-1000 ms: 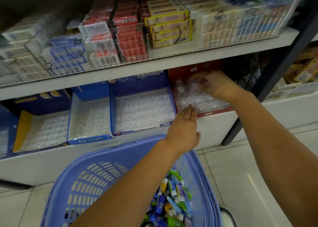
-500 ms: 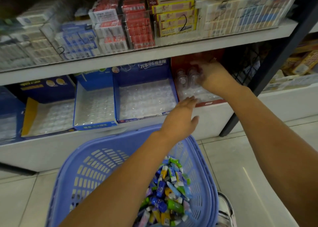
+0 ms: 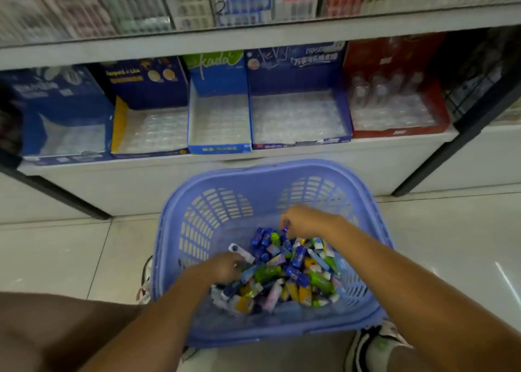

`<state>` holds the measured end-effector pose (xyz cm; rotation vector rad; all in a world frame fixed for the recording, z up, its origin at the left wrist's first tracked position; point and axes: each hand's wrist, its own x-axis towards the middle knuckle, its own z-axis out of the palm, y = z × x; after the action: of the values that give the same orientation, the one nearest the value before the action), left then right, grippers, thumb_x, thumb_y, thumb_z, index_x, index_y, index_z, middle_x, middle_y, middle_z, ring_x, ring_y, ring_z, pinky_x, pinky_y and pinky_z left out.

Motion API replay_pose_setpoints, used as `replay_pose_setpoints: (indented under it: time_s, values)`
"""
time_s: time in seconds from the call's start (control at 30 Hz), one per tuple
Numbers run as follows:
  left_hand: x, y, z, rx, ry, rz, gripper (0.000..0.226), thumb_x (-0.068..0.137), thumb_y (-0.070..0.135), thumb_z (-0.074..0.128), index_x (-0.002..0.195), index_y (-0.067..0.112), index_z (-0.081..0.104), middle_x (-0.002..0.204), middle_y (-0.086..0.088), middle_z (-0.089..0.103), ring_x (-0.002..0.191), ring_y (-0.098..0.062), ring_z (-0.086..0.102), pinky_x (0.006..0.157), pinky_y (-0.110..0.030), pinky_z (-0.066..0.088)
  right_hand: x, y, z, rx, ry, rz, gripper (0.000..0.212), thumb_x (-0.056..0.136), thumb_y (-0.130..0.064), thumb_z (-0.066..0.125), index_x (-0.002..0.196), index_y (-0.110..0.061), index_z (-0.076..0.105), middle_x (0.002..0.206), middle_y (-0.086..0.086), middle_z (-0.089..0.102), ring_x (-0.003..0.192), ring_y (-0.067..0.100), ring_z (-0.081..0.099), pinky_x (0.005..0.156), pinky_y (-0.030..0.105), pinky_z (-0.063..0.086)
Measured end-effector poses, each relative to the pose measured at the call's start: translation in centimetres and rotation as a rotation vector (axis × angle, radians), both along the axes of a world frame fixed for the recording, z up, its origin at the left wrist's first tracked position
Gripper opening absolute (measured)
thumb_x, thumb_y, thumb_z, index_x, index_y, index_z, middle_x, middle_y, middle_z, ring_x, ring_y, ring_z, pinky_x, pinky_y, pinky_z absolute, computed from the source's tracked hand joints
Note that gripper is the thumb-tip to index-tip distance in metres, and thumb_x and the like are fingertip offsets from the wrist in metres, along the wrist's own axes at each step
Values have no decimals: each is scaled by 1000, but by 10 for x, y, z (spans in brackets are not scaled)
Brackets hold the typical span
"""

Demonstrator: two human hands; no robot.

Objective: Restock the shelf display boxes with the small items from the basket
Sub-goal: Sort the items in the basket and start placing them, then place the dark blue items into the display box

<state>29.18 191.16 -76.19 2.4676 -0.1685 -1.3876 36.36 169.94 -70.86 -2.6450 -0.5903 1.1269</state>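
Observation:
A lilac plastic basket (image 3: 270,170) stands on the floor in front of the low shelf. A pile of small coloured items (image 3: 293,276) fills its near half. My right hand (image 3: 306,221) is over the pile's far side, with its fingertips pinched on a small purple item (image 3: 286,227). My left hand (image 3: 224,267) is curled into the pile's left edge beside a white tube (image 3: 242,253); whether it grips anything is hidden. On the shelf stand open display boxes: a red one (image 3: 397,130) with a few clear bottles at its back, and a blue one (image 3: 301,143).
Further left sit a blue-and-white box (image 3: 219,147), a yellow-sided box (image 3: 149,153) and a dark blue box (image 3: 64,157), all lined with clear trays. Stacked packets fill the upper shelf (image 3: 253,37). A black shelf post (image 3: 439,157) slants at right. My shoes flank the basket.
Both hands have dropped from the shelf into the basket: the right hand left the red box and now pinches a purple item. The view has tilted down.

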Motion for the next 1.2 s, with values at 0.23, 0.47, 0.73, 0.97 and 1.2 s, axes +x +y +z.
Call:
replay_pose_setpoints:
  time_s: [0.23,0.47,0.73,0.97,1.2]
  values:
    - [-12,-3,-21,34,72,-210,47,96,22,48,140,10,38,135,-19,48,107,-30,52,76,-28,37,-28,-9,-65,-115,64,247,40,85,4,54,121,-13,60,125,15,53,105,33,53,84,42,48]
    - [-1,-21,-25,44,-95,-45,30,92,13,52,118,-1,57,117,-23,59,105,-37,57,86,-40,48,-22,-7,-82,-184,-88,434,34,82,1,58,113,-11,60,116,13,58,107,31,52,82,41,47]
    - [6,-77,-43,-271,-267,-52,40,81,25,71,120,14,65,122,-8,63,110,-25,58,90,-35,49,-20,-11,-76,-180,17,322,24,78,-5,69,101,-7,62,101,15,62,84,27,55,66,34,39]
    - [4,-80,-46,-265,-285,142,32,77,27,75,103,10,66,104,-8,64,93,-20,59,71,-26,46,-1,-38,-46,41,219,-155,39,80,-24,75,114,-11,61,100,6,59,90,24,59,79,37,49]
    - [19,-64,-1,-631,44,800,9,86,10,68,79,11,63,75,-7,65,59,-10,65,63,-22,57,20,-50,-6,650,548,-710,20,94,-12,53,104,2,62,94,14,65,83,24,61,76,34,49]
